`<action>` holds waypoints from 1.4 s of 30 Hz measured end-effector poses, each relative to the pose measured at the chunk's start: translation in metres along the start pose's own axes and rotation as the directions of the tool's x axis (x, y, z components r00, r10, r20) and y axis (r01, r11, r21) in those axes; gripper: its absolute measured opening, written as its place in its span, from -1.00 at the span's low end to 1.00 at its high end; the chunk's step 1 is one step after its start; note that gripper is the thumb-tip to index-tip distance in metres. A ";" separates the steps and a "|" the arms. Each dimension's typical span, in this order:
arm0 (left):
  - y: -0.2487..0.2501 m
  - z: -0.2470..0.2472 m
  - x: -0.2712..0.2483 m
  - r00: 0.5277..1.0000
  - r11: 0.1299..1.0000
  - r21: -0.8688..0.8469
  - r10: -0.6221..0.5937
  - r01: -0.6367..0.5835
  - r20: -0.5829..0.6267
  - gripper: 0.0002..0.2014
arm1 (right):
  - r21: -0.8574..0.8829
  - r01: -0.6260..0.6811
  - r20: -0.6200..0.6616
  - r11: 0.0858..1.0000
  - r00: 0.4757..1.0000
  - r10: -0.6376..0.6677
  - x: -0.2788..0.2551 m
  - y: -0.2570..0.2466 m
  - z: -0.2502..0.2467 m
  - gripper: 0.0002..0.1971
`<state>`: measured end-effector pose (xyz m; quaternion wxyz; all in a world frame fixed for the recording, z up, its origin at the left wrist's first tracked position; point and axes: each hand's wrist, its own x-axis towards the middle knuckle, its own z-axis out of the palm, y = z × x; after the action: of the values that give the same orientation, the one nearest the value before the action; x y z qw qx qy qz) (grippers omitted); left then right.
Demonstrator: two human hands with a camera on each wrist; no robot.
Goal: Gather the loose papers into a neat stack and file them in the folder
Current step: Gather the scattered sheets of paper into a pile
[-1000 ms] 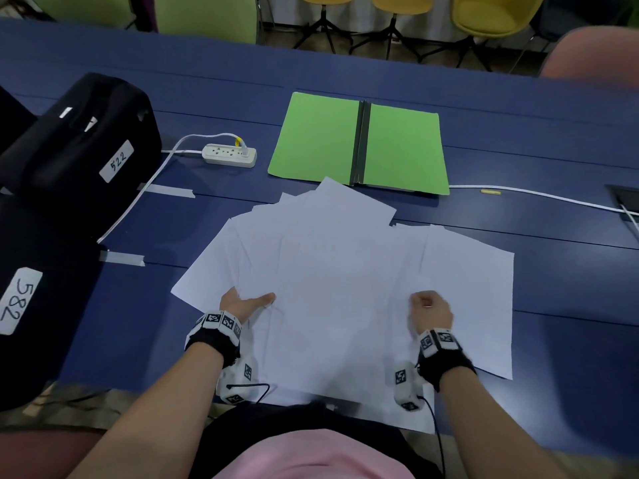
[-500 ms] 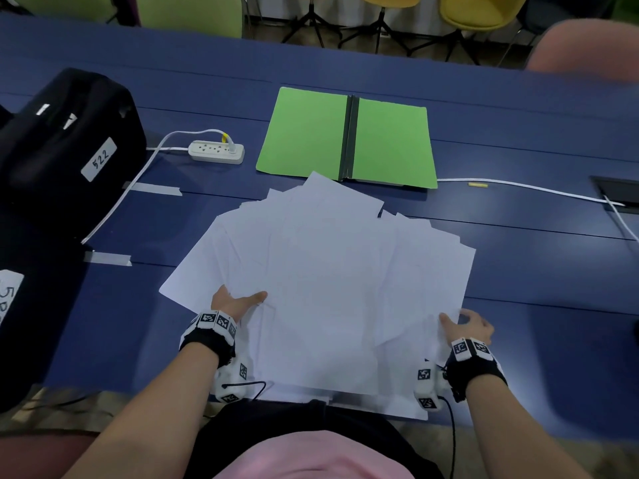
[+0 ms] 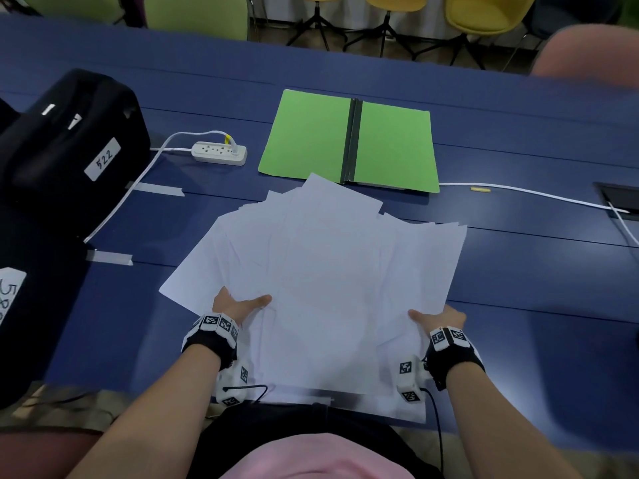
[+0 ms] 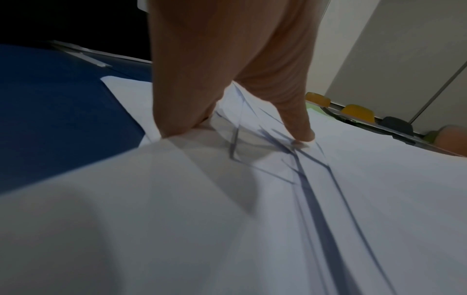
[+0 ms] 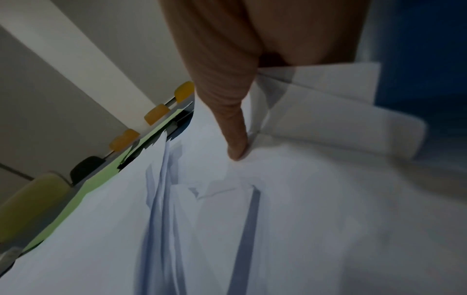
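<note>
Several loose white papers (image 3: 328,271) lie fanned in an untidy pile on the blue table (image 3: 536,288), their near edges hanging over the table's front edge. My left hand (image 3: 242,304) holds the pile's left side, thumb (image 4: 298,127) on top and fingers tucked under the sheets. At the right side my right hand (image 3: 435,318) does the same, thumb (image 5: 235,147) pressed on the papers (image 5: 303,199), fingers hidden beneath. The green folder (image 3: 311,133) lies open and flat just beyond the pile, its dark spine in the middle; one paper corner touches its near edge.
Two black cases (image 3: 69,150) with number labels stand at the left. A white power strip (image 3: 219,153) sits left of the folder, and a white cable (image 3: 518,193) runs to a table port at the right. Chairs (image 3: 484,12) line the far side.
My right hand left the top of the pile, went to its right edge and took hold there. The right-hand sheets slid left, so the spread is narrower. The left hand kept its hold.
</note>
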<state>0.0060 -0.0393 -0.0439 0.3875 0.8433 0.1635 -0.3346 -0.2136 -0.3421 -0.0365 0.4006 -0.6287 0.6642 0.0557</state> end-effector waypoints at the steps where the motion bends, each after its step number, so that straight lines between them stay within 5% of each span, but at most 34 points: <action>1: 0.000 0.000 0.000 1.000 1.000 -0.006 0.000 0.000 -0.003 0.20 | -0.027 0.013 -0.010 1.000 1.000 -0.013 -0.001 -0.004 0.001 -0.41; 7: 0.000 -0.001 0.001 1.000 1.000 0.005 -0.011 0.011 -0.008 0.20 | 0.354 -0.073 0.065 0.932 0.996 0.054 -0.008 -0.014 -0.005 -0.11; 14: 0.002 -0.003 0.003 1.000 1.000 -0.001 -0.024 0.024 -0.003 0.20 | 0.170 -0.097 0.187 0.981 0.980 0.064 -0.010 -0.013 -0.001 -0.46; 19: 0.003 -0.003 0.003 1.000 1.000 -0.004 -0.022 0.022 -0.017 0.18 | 0.130 0.146 0.084 0.981 0.984 -0.158 -0.024 -0.015 0.015 -0.65; 22: -0.001 -0.001 0.002 1.000 1.000 -0.005 -0.006 0.006 -0.009 0.09 | 0.044 0.284 -0.122 0.958 0.953 -0.277 -0.025 -0.017 0.006 -0.72; 27: -0.007 0.004 0.003 1.000 1.000 -0.007 0.023 -0.023 -0.007 -0.12 | 0.100 0.254 -0.393 0.962 0.898 -0.197 -0.020 -0.026 -0.018 -0.84; 29: -0.007 0.004 0.002 1.000 1.000 -0.015 0.014 -0.014 0.004 -0.11 | 0.154 0.177 -0.262 0.972 0.956 -0.132 -0.013 -0.027 -0.023 -0.80; 32: -0.003 0.001 0.000 0.999 0.994 -0.104 -0.020 0.024 0.033 0.16 | 0.005 0.085 0.059 0.996 0.995 -0.085 -0.005 -0.019 -0.019 -0.56; 35: 0.003 0.003 0.000 0.999 0.993 -0.112 -0.036 0.037 0.012 0.25 | -0.097 0.128 0.117 0.987 0.986 -0.116 -0.005 -0.012 -0.016 -0.60; 38: 0.005 0.011 -0.003 0.999 1.000 -0.013 -0.021 0.020 -0.037 0.08 | -0.084 0.219 0.051 0.972 0.975 -0.215 -0.006 -0.010 -0.017 -0.68; 42: 0.000 0.004 0.000 0.999 0.996 -0.083 0.031 -0.033 -0.025 -0.24 | 0.095 0.199 -0.262 0.975 0.950 -0.169 0.002 -0.010 -0.035 -0.63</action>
<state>0.0042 -0.0429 -0.0457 0.4259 0.8328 0.1685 -0.3109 -0.2212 -0.3661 -0.0099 0.3534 -0.6647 0.6503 -0.1022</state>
